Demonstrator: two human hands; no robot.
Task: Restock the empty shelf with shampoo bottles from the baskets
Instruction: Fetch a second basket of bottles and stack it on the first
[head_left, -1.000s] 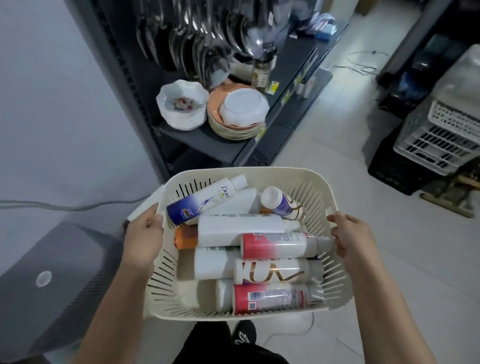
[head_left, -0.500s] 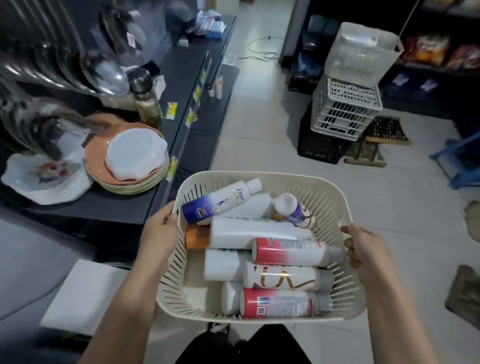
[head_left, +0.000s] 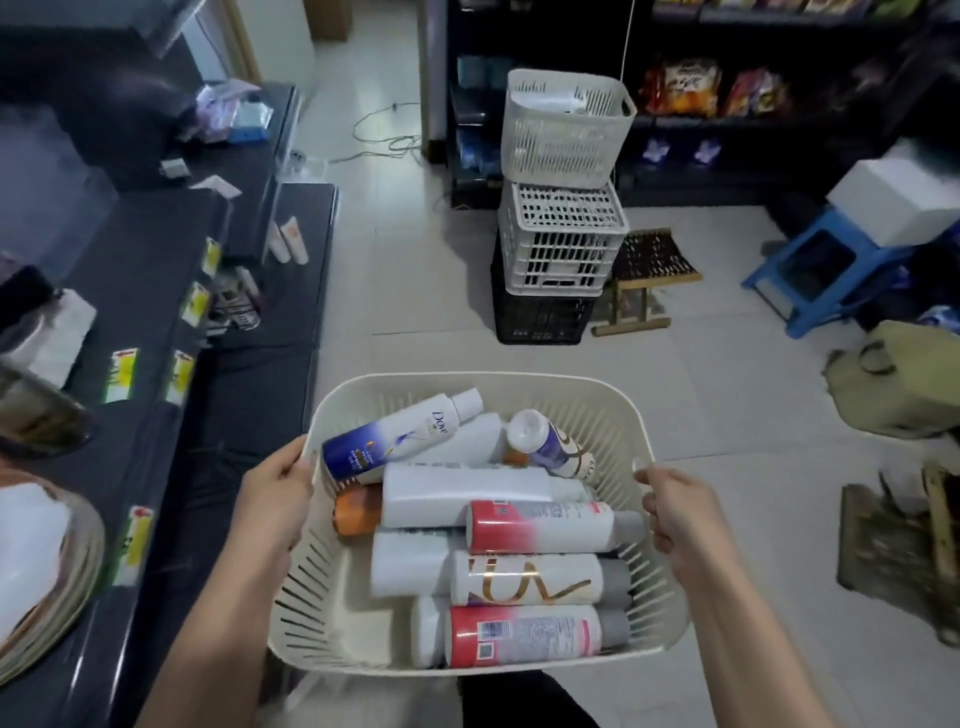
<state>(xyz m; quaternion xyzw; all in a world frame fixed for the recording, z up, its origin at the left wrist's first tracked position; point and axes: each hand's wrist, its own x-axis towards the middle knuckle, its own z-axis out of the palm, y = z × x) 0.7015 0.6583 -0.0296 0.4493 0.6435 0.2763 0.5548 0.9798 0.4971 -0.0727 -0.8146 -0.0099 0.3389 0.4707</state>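
Holding the basket (head_left: 483, 378) by its two side rims, I have my left grip (head_left: 275, 501) curled over the left edge and my right grip (head_left: 675, 514) curled over the right edge. Both are closed on the basket, and neither is free for a bottle. The basket hangs in front of me above the floor (head_left: 727, 410), with the dark shelf (head_left: 156, 249) just to my left.

The bottles (head_left: 467, 493) lie on their sides inside, piled loosely in layers and touching one another. If they are full, I judge the load to be fairly heavy. The basket is thin slotted plastic, so I expect the walls to flex if I carry it by one side. Two grips on opposite rims, kept level, looks the safe way, because any tilt would set the bottles rolling.

The bottles look stiff, smooth and glossy. They are not fragile, but they are likely slippery, and the rounded caps give poor purchase. I would set the basket down first. Then I would take each bottle round the middle of its body, starting with the top ones. The Dove bottle (head_left: 400, 439) rests highest at the far left, and the red bottle (head_left: 540, 526) lies across the others, so lifting these first should not disturb the pile.
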